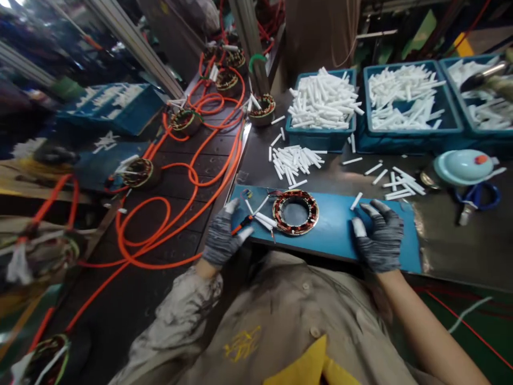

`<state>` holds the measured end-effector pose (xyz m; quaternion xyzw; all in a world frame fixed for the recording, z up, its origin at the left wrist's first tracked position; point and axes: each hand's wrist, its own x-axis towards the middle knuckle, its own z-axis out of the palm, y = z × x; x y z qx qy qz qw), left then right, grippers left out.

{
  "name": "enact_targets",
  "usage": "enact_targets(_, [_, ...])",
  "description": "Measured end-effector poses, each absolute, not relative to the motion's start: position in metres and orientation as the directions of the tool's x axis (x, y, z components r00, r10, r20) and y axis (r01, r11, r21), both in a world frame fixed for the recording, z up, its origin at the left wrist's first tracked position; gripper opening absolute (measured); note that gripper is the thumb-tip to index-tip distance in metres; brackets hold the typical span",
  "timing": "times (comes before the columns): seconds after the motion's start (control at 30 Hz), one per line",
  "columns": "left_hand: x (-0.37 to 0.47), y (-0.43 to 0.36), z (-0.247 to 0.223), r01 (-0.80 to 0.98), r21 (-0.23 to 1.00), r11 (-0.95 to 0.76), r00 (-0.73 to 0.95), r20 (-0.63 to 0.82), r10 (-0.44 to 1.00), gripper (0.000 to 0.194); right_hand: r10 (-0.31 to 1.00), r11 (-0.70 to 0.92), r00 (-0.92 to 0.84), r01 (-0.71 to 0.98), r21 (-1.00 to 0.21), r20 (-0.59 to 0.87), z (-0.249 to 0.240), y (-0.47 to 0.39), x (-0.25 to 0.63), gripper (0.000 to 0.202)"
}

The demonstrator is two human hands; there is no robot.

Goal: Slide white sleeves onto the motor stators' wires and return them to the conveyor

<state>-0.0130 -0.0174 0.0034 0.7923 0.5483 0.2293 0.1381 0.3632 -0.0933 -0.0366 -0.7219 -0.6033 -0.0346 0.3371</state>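
Note:
A ring-shaped stator with copper windings point(295, 212) lies flat on a blue mat point(331, 235) in front of me. At its left side are white sleeves point(264, 220) and the black-and-orange end of a cable point(242, 224). My left hand point(223, 235), in a grey glove with white fingertips, is at the mat's left end. Its thumb and index finger are apart with the cable end between them; I see no firm grip. My right hand point(379, 235), gloved alike, rests over the mat's right part, fingers spread. Just beyond its fingertips lies one white tube point(356, 201).
Blue bins of white tubes point(323, 139) stand at the back right, with a loose tube pile point(294, 163) before them. Blue-handled scissors point(475, 200) and a light-blue container point(463, 167) lie right. Orange cables point(192, 174) and more stators point(184, 122) occupy the left.

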Motion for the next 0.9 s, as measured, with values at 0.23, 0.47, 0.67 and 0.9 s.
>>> enact_targets(0.23, [-0.044, -0.029, -0.003, 0.799, 0.601, 0.022, 0.101, -0.169, 0.98, 0.05, 0.854, 0.442, -0.232, 0.796, -0.414, 0.465, 0.004, -0.075, 0.272, 0.072])
enact_targets(0.47, [-0.039, -0.047, 0.033, 0.834, 0.55, -0.051, 0.009, 0.079, 0.997, 0.036, 0.874, 0.482, -0.353, 0.708, -0.516, 0.333, -0.009, -0.046, 0.239, 0.086])
enact_targets(0.67, [0.005, -0.041, 0.114, 0.796, 0.19, -0.575, 0.457, 0.436, 0.776, 0.022, 0.822, 0.563, -0.378, 0.652, -0.508, 0.426, -0.016, -0.047, 0.268, 0.072])
enact_targets(0.9, [0.057, 0.073, 0.093, 0.824, 0.319, -0.468, 0.522, -0.108, 0.846, 0.037, 0.844, 0.515, -0.322, 0.71, -0.481, 0.429, -0.013, -0.057, 0.327, 0.05])
